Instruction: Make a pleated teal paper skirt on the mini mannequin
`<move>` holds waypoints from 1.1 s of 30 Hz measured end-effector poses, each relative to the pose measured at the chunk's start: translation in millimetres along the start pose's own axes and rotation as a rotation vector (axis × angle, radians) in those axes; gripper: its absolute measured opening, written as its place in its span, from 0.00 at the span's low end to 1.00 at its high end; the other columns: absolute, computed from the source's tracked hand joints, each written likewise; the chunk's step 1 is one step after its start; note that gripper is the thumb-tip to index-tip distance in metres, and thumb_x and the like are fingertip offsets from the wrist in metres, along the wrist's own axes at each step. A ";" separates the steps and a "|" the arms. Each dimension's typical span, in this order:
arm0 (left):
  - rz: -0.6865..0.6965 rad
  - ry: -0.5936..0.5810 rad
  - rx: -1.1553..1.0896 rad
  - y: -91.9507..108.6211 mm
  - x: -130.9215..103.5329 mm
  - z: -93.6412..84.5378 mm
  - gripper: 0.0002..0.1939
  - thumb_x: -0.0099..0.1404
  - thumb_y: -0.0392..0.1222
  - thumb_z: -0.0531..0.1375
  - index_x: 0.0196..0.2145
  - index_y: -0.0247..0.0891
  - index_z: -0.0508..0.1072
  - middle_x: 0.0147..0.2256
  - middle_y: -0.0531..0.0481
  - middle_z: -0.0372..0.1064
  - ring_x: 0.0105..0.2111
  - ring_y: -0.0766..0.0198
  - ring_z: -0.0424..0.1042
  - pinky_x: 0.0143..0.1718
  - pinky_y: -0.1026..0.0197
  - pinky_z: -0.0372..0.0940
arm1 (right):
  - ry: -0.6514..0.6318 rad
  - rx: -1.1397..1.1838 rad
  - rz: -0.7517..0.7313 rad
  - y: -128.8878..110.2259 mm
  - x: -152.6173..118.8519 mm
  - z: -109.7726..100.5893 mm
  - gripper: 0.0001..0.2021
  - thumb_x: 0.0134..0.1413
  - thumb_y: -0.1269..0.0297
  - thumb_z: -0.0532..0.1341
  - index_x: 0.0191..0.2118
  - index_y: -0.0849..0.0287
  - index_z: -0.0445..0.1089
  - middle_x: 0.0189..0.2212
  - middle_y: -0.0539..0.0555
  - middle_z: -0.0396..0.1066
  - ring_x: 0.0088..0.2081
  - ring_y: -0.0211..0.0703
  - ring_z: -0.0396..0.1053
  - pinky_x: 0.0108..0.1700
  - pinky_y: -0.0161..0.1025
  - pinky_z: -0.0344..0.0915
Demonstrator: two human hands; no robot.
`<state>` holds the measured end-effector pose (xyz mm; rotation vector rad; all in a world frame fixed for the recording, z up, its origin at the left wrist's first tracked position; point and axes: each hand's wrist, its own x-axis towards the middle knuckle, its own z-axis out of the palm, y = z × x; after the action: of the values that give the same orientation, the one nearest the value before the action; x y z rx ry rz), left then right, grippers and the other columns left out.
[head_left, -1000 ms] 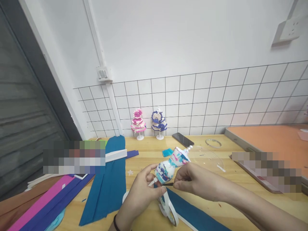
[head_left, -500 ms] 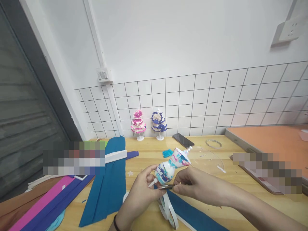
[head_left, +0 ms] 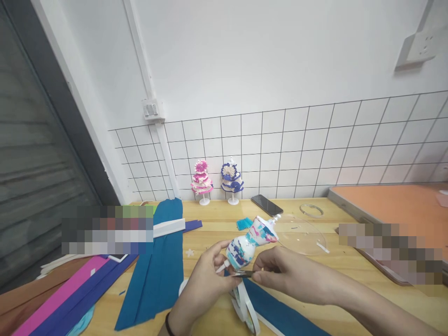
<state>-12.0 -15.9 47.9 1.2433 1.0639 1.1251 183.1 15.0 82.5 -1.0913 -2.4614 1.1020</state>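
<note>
A small white mannequin (head_left: 243,249) with pink, blue and teal patches leans to the right, its neck knob towards the wall. My left hand (head_left: 213,275) is closed around the white stem at its lower end. Just under the mannequin's base, my right hand (head_left: 276,268) pinches a slim dark metal tool that looks like tweezers (head_left: 244,274). The tool's tip reaches the left thumb; what it grips, if anything, is too small to make out. Below the hands stand white rolls of tape (head_left: 247,310), partly hidden, beside a teal crepe paper strip (head_left: 283,310).
Teal crepe paper (head_left: 163,261) and pink, blue and brown sheets lie at left. Two dressed mannequins, pink (head_left: 202,179) and blue (head_left: 231,179), stand by the wall. Pleated blue paper (head_left: 244,224), a phone (head_left: 266,204), a clear disc (head_left: 304,233) and an orange board (head_left: 392,205) lie beyond.
Hardly anything differs. The dark tool has turned slightly between the fingers and catches more light; the mannequin and both hands keep nearly the same place.
</note>
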 end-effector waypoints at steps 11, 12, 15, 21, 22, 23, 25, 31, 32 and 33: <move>0.021 -0.035 -0.022 -3.3 -0.7 -2.1 0.29 0.46 0.28 0.63 0.48 0.37 0.64 0.38 0.47 0.73 0.38 0.60 0.70 0.39 0.60 0.63 | 0.045 -0.004 0.044 3.3 0.8 3.7 0.10 0.54 0.61 0.52 0.26 0.59 0.62 0.19 0.44 0.55 0.22 0.33 0.52 0.23 0.31 0.48; 0.018 -0.033 -0.025 -4.1 -0.3 -2.5 0.30 0.46 0.28 0.63 0.48 0.37 0.64 0.39 0.46 0.73 0.38 0.59 0.70 0.39 0.60 0.63 | 0.045 -0.001 0.043 3.2 0.7 4.0 0.10 0.54 0.62 0.52 0.26 0.59 0.63 0.19 0.44 0.55 0.22 0.32 0.52 0.23 0.31 0.48; 0.013 -0.029 -0.030 -5.3 1.4 -2.8 0.31 0.45 0.28 0.64 0.48 0.37 0.64 0.41 0.44 0.73 0.39 0.58 0.70 0.40 0.60 0.63 | 0.035 0.007 0.023 0.4 -0.6 3.2 0.08 0.53 0.62 0.53 0.27 0.59 0.64 0.20 0.44 0.55 0.23 0.33 0.53 0.24 0.30 0.49; 0.015 -0.031 -0.034 -3.9 3.3 -0.7 0.30 0.44 0.27 0.63 0.47 0.35 0.64 0.42 0.42 0.72 0.42 0.57 0.69 0.42 0.59 0.62 | 0.041 0.012 0.005 -6.2 -2.2 0.7 0.07 0.51 0.64 0.54 0.26 0.59 0.63 0.21 0.44 0.55 0.24 0.33 0.53 0.24 0.30 0.49; 0.009 -0.021 -0.025 -3.9 3.6 -0.4 0.30 0.44 0.27 0.63 0.47 0.35 0.64 0.41 0.43 0.72 0.40 0.58 0.69 0.42 0.60 0.62 | 0.050 0.011 0.018 -5.8 -2.1 1.0 0.07 0.51 0.64 0.55 0.26 0.59 0.64 0.21 0.44 0.55 0.24 0.33 0.53 0.24 0.30 0.49; 0.005 -0.012 -0.017 -4.1 3.9 -0.3 0.30 0.44 0.26 0.62 0.47 0.35 0.64 0.40 0.43 0.72 0.38 0.60 0.70 0.40 0.61 0.62 | 0.054 0.010 0.034 -5.0 -2.3 1.4 0.07 0.51 0.64 0.54 0.26 0.59 0.64 0.21 0.44 0.56 0.24 0.33 0.53 0.24 0.30 0.49; -0.001 0.010 -0.010 -4.8 4.9 -0.6 0.30 0.44 0.26 0.62 0.47 0.34 0.63 0.38 0.45 0.73 0.32 0.64 0.70 0.36 0.63 0.63 | 0.043 0.009 0.061 -2.9 -3.8 2.2 0.08 0.52 0.62 0.54 0.28 0.59 0.66 0.21 0.44 0.58 0.24 0.33 0.54 0.24 0.30 0.50; -0.024 0.119 -0.017 -6.9 8.1 -8.0 0.34 0.41 0.28 0.64 0.48 0.31 0.61 0.30 0.50 0.72 0.26 0.68 0.66 0.29 0.65 0.61 | -0.108 0.086 0.022 1.9 -18.7 -2.2 0.09 0.52 0.58 0.56 0.34 0.57 0.69 0.23 0.45 0.61 0.24 0.33 0.55 0.26 0.29 0.53; -0.021 0.125 -0.021 -7.0 8.2 -10.0 0.34 0.41 0.29 0.64 0.48 0.31 0.61 0.28 0.51 0.71 0.25 0.67 0.66 0.29 0.65 0.61 | -0.100 0.099 0.026 4.8 -21.7 -4.0 0.10 0.52 0.58 0.56 0.35 0.57 0.68 0.24 0.45 0.62 0.25 0.33 0.56 0.26 0.29 0.53; -0.012 0.129 -0.035 -6.9 8.0 -12.0 0.35 0.41 0.31 0.65 0.48 0.32 0.61 0.27 0.52 0.71 0.26 0.67 0.66 0.29 0.65 0.62 | -0.074 0.101 0.040 9.6 -24.6 -5.7 0.11 0.53 0.57 0.55 0.35 0.57 0.68 0.26 0.46 0.63 0.26 0.34 0.58 0.27 0.29 0.54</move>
<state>-22.4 -6.2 40.6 1.1480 1.1416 1.2227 208.1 4.7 81.6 -1.0926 -2.4194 1.2861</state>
